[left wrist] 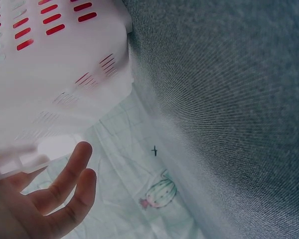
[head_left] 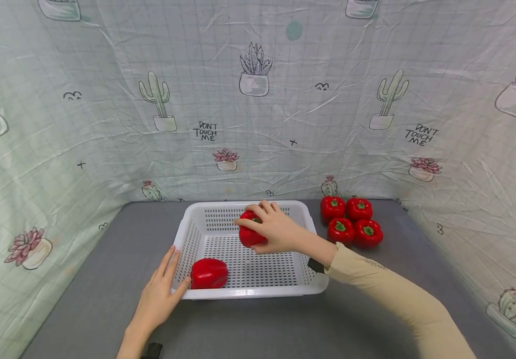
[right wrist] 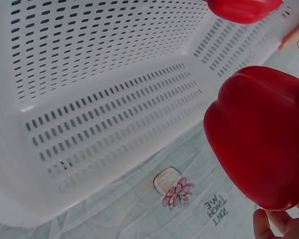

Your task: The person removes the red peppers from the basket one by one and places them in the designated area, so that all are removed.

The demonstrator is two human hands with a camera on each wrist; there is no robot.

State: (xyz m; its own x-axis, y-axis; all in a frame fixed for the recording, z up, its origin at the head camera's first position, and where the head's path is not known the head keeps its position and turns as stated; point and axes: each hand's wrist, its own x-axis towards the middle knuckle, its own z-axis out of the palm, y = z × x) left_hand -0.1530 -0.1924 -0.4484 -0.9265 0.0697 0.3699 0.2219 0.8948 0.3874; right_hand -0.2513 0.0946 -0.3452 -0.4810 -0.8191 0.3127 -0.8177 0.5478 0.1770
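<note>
In the head view, my right hand (head_left: 280, 230) grips a red bell pepper (head_left: 250, 233) above the white plastic basket (head_left: 244, 293). The right wrist view shows that pepper (right wrist: 261, 134) large, with fingertips at its edges. Another red bell pepper (head_left: 209, 273) lies on its side in the basket's near left corner. My left hand (head_left: 158, 293) rests at that corner, fingers extended along the left rim and thumb at the near rim. From the left wrist, the left hand's fingers (left wrist: 70, 184) show loosely bent beside the basket's outer wall (left wrist: 60, 109).
Several red bell peppers (head_left: 352, 222) stand grouped, stems up, right of the basket. Everything sits on a grey table (head_left: 119, 259). A pale cactus-printed curtain (head_left: 285, 124) encloses the back and both sides.
</note>
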